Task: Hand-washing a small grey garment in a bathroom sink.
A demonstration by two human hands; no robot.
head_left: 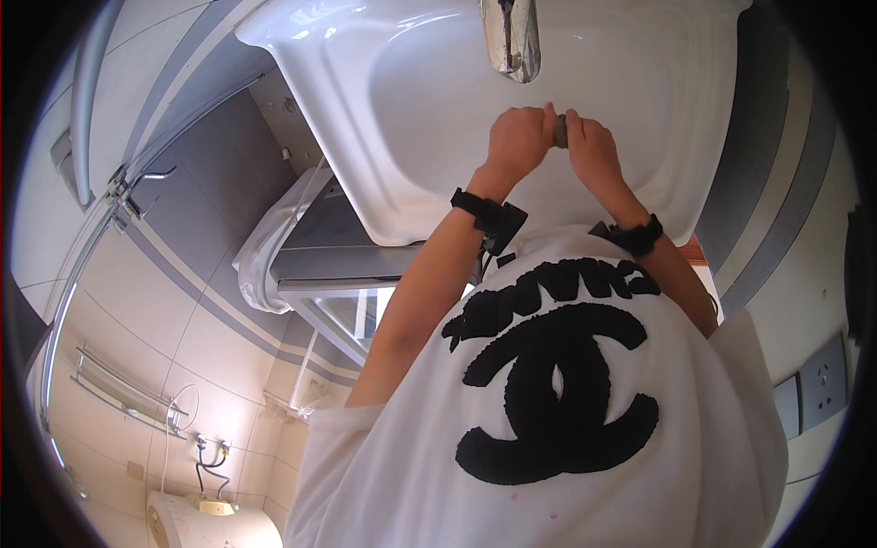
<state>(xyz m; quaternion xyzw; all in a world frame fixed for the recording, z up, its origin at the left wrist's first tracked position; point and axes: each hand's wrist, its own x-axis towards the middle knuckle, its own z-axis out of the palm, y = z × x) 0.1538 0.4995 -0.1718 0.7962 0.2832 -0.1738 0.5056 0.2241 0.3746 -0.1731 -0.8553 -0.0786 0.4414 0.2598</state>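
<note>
Over the white washbasin [420,196], both my hands are close together, just in front of the metal faucet [512,41]. Between them is a small grey-green piece [560,131], mostly covered by fingers, so I cannot make out its kind. My left hand [519,144] is closed round its left side, thumb toward the faucet. Curled fingers of my right hand [592,149] grip it from the right. A black strap with a small box [493,219] sits on my left wrist, and another black strap [635,236] on the right.
Left of the basin stands a dark-topped unit [343,233] with white plastic [265,265] at its side. Metal rails [119,196] run along the tiled wall farther left. A white tank [215,525] with hoses is at lower left. A wall socket [825,379] is at right.
</note>
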